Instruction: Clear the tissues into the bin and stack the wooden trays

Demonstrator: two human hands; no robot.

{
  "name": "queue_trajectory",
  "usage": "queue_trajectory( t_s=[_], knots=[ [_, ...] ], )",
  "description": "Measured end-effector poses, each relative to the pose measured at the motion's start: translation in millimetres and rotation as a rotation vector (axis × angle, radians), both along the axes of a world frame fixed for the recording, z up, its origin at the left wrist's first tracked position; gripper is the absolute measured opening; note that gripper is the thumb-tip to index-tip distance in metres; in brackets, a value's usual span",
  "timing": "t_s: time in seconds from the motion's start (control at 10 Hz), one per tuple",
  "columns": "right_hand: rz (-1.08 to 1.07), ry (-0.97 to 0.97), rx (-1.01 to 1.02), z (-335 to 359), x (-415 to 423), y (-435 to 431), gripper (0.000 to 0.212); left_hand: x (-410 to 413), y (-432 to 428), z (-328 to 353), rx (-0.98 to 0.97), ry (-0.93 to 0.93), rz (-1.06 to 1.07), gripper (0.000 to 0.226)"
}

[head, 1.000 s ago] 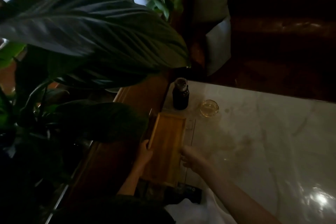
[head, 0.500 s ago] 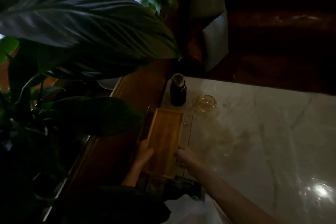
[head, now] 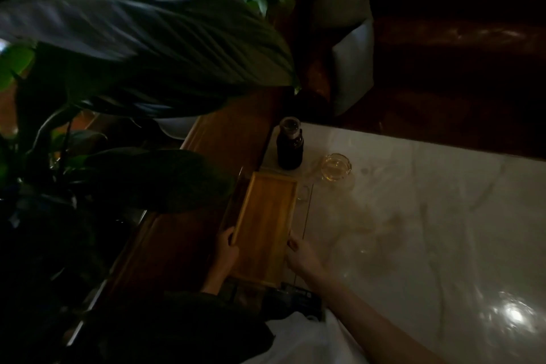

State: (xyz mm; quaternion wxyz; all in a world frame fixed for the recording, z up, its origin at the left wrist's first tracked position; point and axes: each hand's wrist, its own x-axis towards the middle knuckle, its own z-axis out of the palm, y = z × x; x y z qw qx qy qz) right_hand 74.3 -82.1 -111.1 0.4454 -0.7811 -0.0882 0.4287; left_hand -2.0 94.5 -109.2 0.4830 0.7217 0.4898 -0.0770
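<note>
A long, shallow wooden tray (head: 266,224) lies lengthwise at the left edge of the pale marble table (head: 428,230). My left hand (head: 226,248) grips its left rim near the close end. On the opposite rim, my right hand (head: 298,254) holds the tray, thumb over the edge. The tray is empty inside. Whether another tray lies beneath it is hidden in the dim light. No tissues or bin are in view.
A dark bottle (head: 290,145) and a small glass dish (head: 336,168) stand just beyond the tray's far end. A wooden ledge (head: 206,186) runs along the left, under large plant leaves (head: 141,38). A dark sofa with cushions (head: 351,62) lies behind. Something white (head: 304,337) is at my lap.
Both hands keep hold of the tray. Tray and hands sit slightly higher and further left in view, mostly from head movement.
</note>
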Motion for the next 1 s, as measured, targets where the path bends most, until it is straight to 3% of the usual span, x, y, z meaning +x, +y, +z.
queue_trajectory(
  t_s=[0.3,0.5,0.9,1.0],
  knots=[
    [0.003,-0.054,-0.04,0.1,2.9,2.6,0.047,1.4,3.8,-0.1,-0.013,0.001,-0.006,0.058],
    [-0.064,-0.059,-0.09,-0.9,-1.5,6.6,0.03,-1.8,6.3,3.6,-0.029,0.019,-0.028,0.058],
    [-0.08,-0.015,-0.034,6.2,-7.5,2.6,0.039,-0.7,0.0,10.8,0.009,0.034,-0.063,0.055],
    [-0.132,0.13,0.001,10.5,-1.1,-2.7,0.025,2.3,-4.3,11.4,0.032,0.058,-0.116,0.059]
  ],
)
